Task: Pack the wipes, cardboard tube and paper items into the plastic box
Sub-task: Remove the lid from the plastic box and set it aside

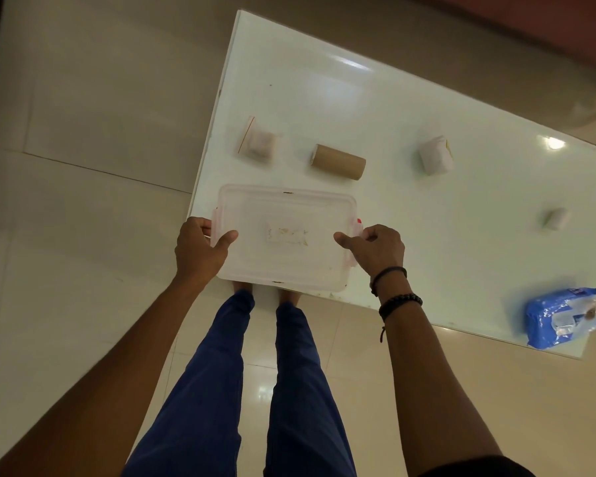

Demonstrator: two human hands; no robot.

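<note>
Unlatching with your left hand (200, 247) and right hand (375, 249) clamped on the lidded plastic box's (283, 235) side clips: it overhangs the table (393, 115) corner, so a jerk could tip it floorward.

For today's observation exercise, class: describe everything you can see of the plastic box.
The plastic box is a translucent, whitish rectangle with rounded corners. Its lid is on, with a worn label patch at the centre and pinkish clips at the short ends. It sits flat at the near edge of the white table, slightly overhanging it. The left hand and the right hand grip its two short ends, thumbs on the lid. Nothing else touches it.
</note>
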